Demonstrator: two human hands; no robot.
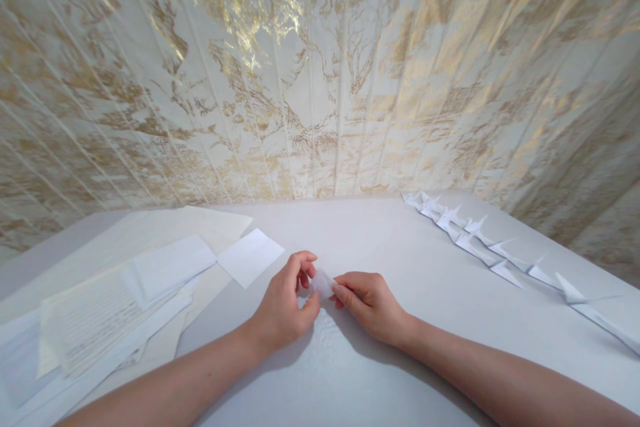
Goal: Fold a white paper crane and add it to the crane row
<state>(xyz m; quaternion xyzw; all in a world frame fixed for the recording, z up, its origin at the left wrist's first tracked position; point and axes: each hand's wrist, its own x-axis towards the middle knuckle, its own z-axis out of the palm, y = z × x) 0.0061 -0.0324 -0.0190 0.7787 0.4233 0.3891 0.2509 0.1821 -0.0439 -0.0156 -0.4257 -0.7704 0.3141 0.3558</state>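
Note:
A small folded piece of white paper (324,284) is between my two hands, a little above the white table. My right hand (373,305) pinches its right edge between thumb and fingers. Curled round the left edge is my left hand (289,299), its thumb low and its fingertips above; the exact contact is partly hidden. Nearest on the left lies a square sheet of white paper (251,257), flat on the table. Folded white paper cranes (453,217) with pointed tips stand in two slanting rows to the right.
Overlapping papers (165,268) cover the table's left side, among them a sheet with printed or written lines (95,320). A pale curtain (310,80) with gold patterns hangs behind the table (330,373). One crane (570,290) stands nearest the right edge.

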